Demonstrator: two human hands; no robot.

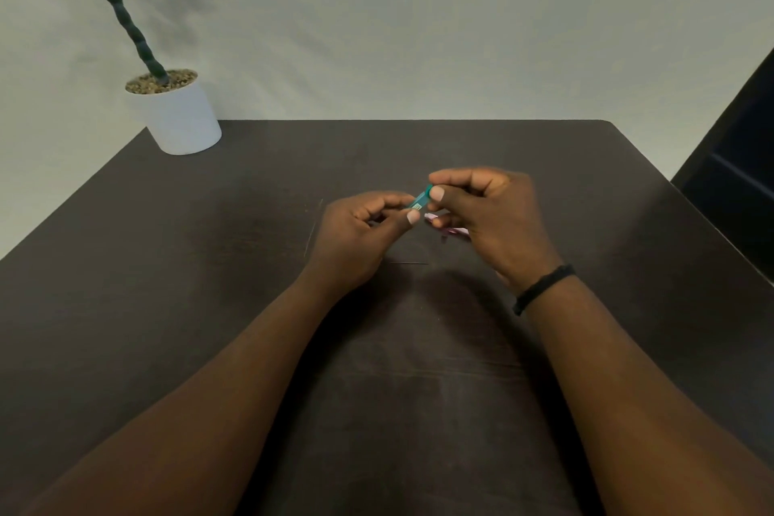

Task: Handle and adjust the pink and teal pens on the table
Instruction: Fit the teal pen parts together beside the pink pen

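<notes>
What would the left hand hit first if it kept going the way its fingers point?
The left hand points right, along the teal pen it pinches. Straight on, it would likely first meet the right hand holding the pen's other end; the pink pen seems lower, though depth is unclear.

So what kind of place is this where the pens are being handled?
Probably a plain indoor desk or study corner, though little shows. A dark wooden table stands against a bare pale wall, with a potted plant at its far left corner and a dark chair or screen at right.
</notes>
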